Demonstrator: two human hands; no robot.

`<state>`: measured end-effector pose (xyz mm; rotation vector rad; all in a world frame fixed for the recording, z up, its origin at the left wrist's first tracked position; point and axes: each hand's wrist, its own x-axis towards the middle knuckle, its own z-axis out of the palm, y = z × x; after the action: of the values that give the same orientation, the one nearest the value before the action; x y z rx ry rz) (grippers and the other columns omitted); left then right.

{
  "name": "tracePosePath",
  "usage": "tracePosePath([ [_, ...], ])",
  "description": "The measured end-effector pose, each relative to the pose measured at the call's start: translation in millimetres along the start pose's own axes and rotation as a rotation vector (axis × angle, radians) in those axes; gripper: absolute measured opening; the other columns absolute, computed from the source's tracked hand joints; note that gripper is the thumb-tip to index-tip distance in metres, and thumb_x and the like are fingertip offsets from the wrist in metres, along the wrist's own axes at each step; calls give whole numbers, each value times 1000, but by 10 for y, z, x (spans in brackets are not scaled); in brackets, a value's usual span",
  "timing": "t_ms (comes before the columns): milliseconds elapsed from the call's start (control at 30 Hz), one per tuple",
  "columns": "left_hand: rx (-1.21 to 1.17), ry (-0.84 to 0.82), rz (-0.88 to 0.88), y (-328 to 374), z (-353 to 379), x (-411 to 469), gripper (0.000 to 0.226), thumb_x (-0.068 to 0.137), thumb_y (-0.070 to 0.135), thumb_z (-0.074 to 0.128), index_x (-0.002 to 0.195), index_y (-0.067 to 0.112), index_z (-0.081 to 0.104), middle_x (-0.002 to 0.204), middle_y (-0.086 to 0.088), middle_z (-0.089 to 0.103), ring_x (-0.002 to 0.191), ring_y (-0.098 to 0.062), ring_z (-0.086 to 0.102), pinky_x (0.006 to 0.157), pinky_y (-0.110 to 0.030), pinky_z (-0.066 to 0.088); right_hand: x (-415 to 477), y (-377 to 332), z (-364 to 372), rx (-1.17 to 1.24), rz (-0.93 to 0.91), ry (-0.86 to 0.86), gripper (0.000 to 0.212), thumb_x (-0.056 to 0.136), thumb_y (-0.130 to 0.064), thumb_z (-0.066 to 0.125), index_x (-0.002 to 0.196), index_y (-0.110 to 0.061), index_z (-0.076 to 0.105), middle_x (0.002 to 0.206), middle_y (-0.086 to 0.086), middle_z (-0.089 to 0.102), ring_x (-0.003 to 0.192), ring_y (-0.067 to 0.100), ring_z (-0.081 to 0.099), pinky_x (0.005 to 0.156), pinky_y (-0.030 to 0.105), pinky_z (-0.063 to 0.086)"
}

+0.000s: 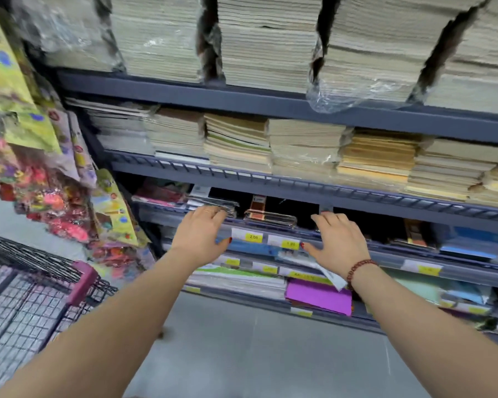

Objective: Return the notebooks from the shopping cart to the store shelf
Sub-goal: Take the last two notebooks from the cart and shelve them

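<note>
A dark grey store shelf (pixel 357 193) fills the view, its tiers packed with stacks of notebooks. My left hand (pixel 200 234) reaches to the third tier, fingers spread and resting on a flat stack of wrapped notebooks (pixel 213 203). To its right, my right hand (pixel 338 239), wearing a bead bracelet, hovers open-palmed at the shelf's front rail beside a brown-covered notebook pile (pixel 270 215). Neither hand holds anything. The shopping cart (pixel 26 297), black wire with a pink handle, stands at the lower left; I see no notebooks in the part shown.
Price tags (pixel 253 237) line the shelf rails. Bright hanging packets (pixel 41 168) crowd the left side above the cart. Lower tiers hold coloured paper, including a purple sheet (pixel 319 295). Grey floor (pixel 242 354) lies between me and the shelf.
</note>
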<state>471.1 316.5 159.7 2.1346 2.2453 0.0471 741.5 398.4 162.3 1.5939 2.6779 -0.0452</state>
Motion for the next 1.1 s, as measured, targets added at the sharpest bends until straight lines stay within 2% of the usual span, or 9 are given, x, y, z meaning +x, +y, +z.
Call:
tracePosePath([
  [233, -76, -12, -2, -165, 97, 128, 61, 89, 49, 50, 141, 18, 38, 146, -3, 39, 134, -24, 32, 110, -37, 30, 231, -240, 104, -12, 11, -42, 72, 85, -57, 49, 143, -18, 32, 143, 5, 41, 130, 25, 36, 106, 37, 34],
  [533, -173, -102, 3, -75, 438, 482, 62, 90, 45, 52, 141, 14, 35, 145, -3, 39, 133, -23, 32, 107, -36, 33, 531, -158, 494, 32, 72, -105, 74, 84, -57, 51, 143, -16, 32, 141, 6, 42, 127, 27, 39, 103, 37, 37],
  [633, -267, -156, 13, 31, 612, 643, 65, 90, 41, 54, 144, 14, 30, 147, -4, 35, 137, -22, 27, 109, -34, 32, 636, -146, 646, 119, 122, -129, 77, 85, -54, 53, 144, -10, 29, 140, 9, 42, 127, 29, 40, 104, 36, 36],
  [733, -379, -188, 12, 82, 816, 817, 72, 91, 36, 56, 148, 11, 21, 152, -6, 28, 141, -21, 21, 114, -31, 24, 745, -154, 847, 284, 194, -146, 79, 87, -51, 55, 145, -6, 25, 142, 13, 40, 130, 29, 38, 107, 36, 36],
  [833, -475, -211, -24, 68, 986, 931, 76, 92, 35, 56, 150, 9, 13, 156, -10, 22, 144, -22, 17, 113, -27, 18, 830, -201, 1002, 428, 239, -98, 75, 88, -44, 58, 143, -1, 28, 137, 17, 44, 126, 30, 43, 102, 35, 38],
  [933, -508, -198, -33, 45, 1129, 1063, 69, 93, 34, 56, 146, 6, 23, 148, -14, 34, 136, -27, 33, 108, -30, 28, 933, -220, 1087, 479, 308, -40, 70, 89, -41, 58, 139, 2, 34, 130, 20, 49, 117, 33, 50, 94, 35, 41],
  [1000, -521, -119, -28, 31, 1230, 1153, 54, 92, 32, 58, 134, 4, 39, 131, -16, 51, 123, -30, 48, 100, -37, 41, 993, -202, 1151, 445, 331, -43, 67, 88, -45, 57, 132, 4, 42, 123, 20, 54, 110, 34, 53, 88, 37, 44],
  [1100, -546, -11, -34, 28, 1369, 1215, 36, 92, 26, 57, 118, 3, 47, 112, -18, 61, 107, -33, 58, 86, -45, 49, 1044, -154, 1216, 386, 319, 0, 62, 85, -52, 57, 115, 2, 53, 106, 19, 60, 100, 35, 56, 77, 33, 42],
])
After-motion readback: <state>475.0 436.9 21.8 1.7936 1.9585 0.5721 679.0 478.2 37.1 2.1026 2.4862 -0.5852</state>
